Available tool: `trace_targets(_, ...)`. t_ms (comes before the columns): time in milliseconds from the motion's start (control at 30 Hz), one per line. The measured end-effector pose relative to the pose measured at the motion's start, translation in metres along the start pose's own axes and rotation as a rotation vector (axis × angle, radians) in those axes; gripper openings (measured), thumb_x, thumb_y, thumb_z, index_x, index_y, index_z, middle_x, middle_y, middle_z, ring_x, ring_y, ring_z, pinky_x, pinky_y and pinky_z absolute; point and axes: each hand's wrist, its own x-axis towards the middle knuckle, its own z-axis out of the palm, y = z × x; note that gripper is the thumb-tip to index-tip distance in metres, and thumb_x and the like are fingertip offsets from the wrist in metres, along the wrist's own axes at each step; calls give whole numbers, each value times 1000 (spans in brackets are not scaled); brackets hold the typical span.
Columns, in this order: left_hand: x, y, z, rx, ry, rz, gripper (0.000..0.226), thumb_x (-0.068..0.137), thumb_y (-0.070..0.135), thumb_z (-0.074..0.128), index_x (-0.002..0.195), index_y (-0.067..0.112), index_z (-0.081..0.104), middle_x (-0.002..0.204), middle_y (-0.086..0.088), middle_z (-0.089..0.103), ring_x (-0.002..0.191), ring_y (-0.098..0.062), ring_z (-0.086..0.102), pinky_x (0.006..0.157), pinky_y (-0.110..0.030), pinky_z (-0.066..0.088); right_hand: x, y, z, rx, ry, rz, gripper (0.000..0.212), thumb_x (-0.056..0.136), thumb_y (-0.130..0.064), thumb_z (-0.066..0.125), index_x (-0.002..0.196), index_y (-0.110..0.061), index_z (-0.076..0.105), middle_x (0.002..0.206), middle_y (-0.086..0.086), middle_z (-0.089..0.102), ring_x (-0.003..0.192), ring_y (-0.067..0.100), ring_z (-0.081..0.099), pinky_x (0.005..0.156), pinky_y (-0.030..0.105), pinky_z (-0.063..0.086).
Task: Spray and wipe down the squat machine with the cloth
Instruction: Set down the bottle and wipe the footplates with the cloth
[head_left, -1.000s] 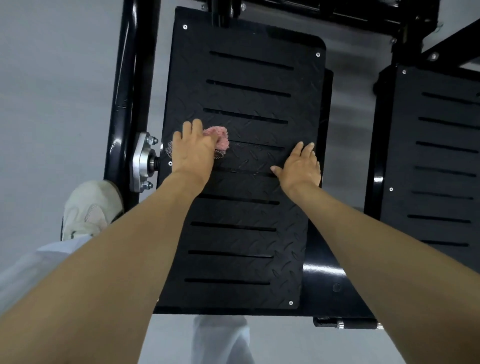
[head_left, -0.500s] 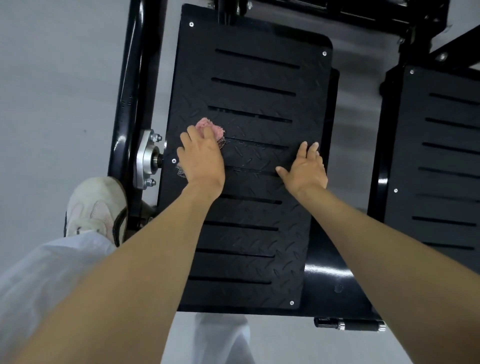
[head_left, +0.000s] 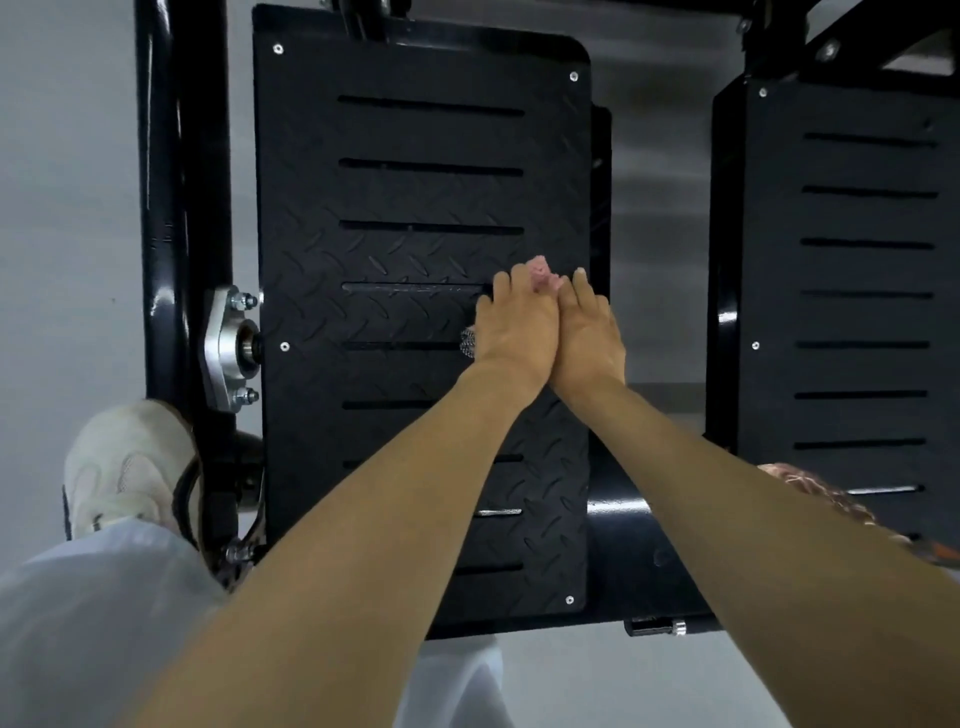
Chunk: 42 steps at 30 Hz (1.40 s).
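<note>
Left hand (head_left: 514, 325) flat, pressing pink cloth (head_left: 543, 271) near footplate (head_left: 415, 208) 3 o'clock edge; right hand (head_left: 589, 332) flat beside it, touching. Risk: cloth snags in a slot (head_left: 410, 287), or slides off the edge.

Foot plate (head_left: 415, 197), centre: black, diamond tread, dark slots. Second plate (head_left: 852, 270), right: black, slotted. Cloth (head_left: 540, 270): pink. Bracket (head_left: 223, 348), left: silver. Shoe (head_left: 130, 467), lower left: off-white. Floor (head_left: 62, 208): grey.
</note>
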Motion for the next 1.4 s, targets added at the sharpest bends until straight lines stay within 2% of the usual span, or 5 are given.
trace_targets(133,9,-17,-17,-77,65,100,41,95,10,45,136,15,47,127,-11,42,115,-27,39,92,-35,35,2,5,-8,118,45,-14,56,93,-12,49,146,-8,32,154,11,26,136,27,32,113,39,29)
trace_targets(267,24,-34,-34,5,288,138,58,84,-4,48,139,14,41,125,-13,40,111,-28,39,87,-35,35,11,5,-15,115,56,9,59,97,-16,45,150,-4,21,158,10,14,140,25,23,114,37,26)
trace_targets(500,45,-39,-36,343,71,218,53,87,10,59,137,12,39,142,-15,26,129,-31,29,102,-42,32,32,-10,-17,100,11,25,86,92,-43,57,153,-7,7,161,7,-4,148,19,3,121,36,11)
trace_targets(933,28,-112,-48,334,155,-35,64,78,-1,62,136,21,44,125,-11,36,115,-30,37,95,-39,35,46,-34,-21,-104,-235,64,140,65,-50,82,147,-9,-23,153,10,-32,145,25,-21,120,46,2)
trace_targets(1400,3,-134,-44,154,370,-486,39,85,-10,45,118,9,52,115,-16,47,105,-33,45,87,-40,38,52,-62,-28,-317,-275,147,143,63,-50,82,143,6,-23,153,26,-23,146,37,-8,120,41,11)
